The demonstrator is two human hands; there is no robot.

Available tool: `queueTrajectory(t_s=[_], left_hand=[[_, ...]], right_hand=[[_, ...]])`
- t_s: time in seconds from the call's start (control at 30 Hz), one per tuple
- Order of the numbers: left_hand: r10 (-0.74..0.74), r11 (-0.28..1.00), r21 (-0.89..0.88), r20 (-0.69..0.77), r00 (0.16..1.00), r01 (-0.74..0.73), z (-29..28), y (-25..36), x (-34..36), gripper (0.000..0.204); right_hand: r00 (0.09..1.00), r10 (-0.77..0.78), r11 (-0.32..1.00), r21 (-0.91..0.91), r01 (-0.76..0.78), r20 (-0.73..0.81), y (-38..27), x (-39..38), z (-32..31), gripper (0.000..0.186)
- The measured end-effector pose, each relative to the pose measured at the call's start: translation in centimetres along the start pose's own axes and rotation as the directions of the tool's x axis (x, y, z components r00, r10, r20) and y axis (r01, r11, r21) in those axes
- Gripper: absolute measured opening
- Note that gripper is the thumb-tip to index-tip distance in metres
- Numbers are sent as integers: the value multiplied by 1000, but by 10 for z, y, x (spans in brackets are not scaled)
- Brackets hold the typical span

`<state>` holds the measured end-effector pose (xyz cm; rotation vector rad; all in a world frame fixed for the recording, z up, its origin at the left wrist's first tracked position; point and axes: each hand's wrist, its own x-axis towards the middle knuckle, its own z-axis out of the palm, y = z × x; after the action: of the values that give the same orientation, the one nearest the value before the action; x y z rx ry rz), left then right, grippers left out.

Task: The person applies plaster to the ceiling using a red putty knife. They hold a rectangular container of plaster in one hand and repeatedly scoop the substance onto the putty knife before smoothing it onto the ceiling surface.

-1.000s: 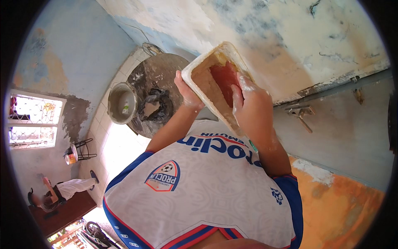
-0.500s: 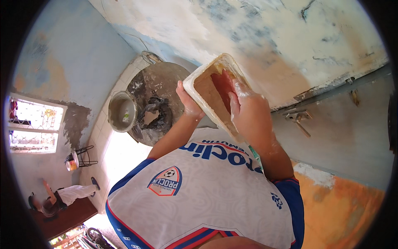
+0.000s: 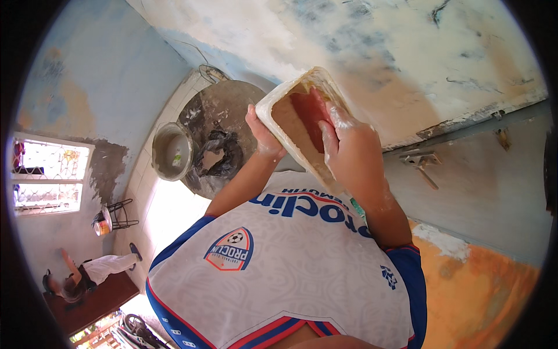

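A pale rectangular tub [image 3: 268, 110], smeared with putty along its rim, is tilted in front of my chest. My left hand [image 3: 266, 138] grips it by its left side, with the thumb up near the rim. Beige putty [image 3: 286, 120] coats the inside. My right hand [image 3: 356, 148], spotted with white putty, reaches into the tub. It holds a flat red spreader [image 3: 308, 116], whose blade lies against the putty. The fingers behind the spreader are partly hidden.
Beyond my left arm stands a round, stained table [image 3: 235, 102] with a black plastic bag [image 3: 224, 148] and a grey bucket [image 3: 155, 154]. A patched wall [image 3: 407, 70] rises ahead. Far left are a barred window [image 3: 49, 174], a stool [image 3: 121, 214] and another person [image 3: 87, 272].
The red spreader and my right hand have shifted slightly up and left inside the tub. My left hand keeps its hold, and the tub is slightly higher in view.
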<state>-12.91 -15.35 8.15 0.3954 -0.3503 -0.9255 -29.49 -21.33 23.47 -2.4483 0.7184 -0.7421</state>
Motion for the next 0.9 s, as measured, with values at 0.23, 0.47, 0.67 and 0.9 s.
queueTrajectory(t_s=[0.23, 0.47, 0.67, 0.9], left_hand=[[38, 999, 9, 124, 992, -40, -9, 3, 5, 90], [17, 991, 131, -40, 999, -12, 3, 5, 3, 90], [8, 1000, -24, 155, 988, -5, -16, -5, 10, 88], [-1, 989, 143, -210, 978, 31, 22, -3, 3, 86]], right_hand=[[999, 47, 999, -8, -47, 4, 4, 7, 18, 29], [999, 44, 999, -24, -45, -18, 5, 7, 10, 28], [1000, 18, 999, -29, -18, -6, 5, 2, 18, 28], [997, 36, 996, -76, -41, -68, 17, 3, 8, 26]])
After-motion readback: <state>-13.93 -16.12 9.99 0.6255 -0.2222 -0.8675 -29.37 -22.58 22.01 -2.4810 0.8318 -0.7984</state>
